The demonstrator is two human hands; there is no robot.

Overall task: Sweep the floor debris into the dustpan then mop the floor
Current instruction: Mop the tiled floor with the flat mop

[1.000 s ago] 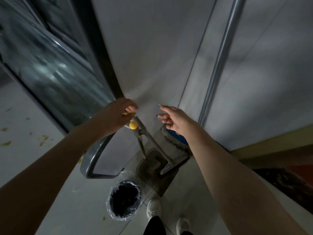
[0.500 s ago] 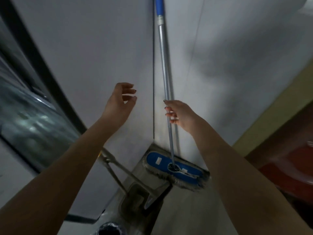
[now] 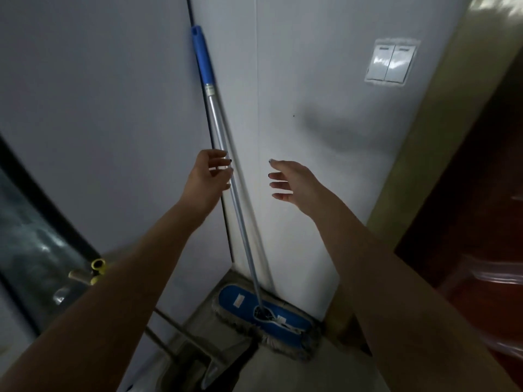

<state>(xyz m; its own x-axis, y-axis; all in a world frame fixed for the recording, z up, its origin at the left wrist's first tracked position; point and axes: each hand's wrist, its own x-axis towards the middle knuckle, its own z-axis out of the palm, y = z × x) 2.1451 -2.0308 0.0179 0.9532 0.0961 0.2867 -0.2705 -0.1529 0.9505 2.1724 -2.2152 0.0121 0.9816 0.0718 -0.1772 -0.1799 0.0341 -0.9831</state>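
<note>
Silver-poled, blue-headed mop (image 3: pixel 217 123) propped in the wall corner, head flat on the floor (image 3: pixel 283 374). Changes hands within half a second: left hand (image 3: pixel 205 179) now on the pole at mid-length, fingers (image 3: pixel 226 172) curled round it; right hand (image 3: pixel 294 179), at the pole earlier, now released and spread just beside it. Suggests sweeping done, mopping about to begin. Counts: one mop, one dustpan (image 3: pixel 192 366) low left, two hands, one double light switch (image 3: pixel 390 62).
</note>
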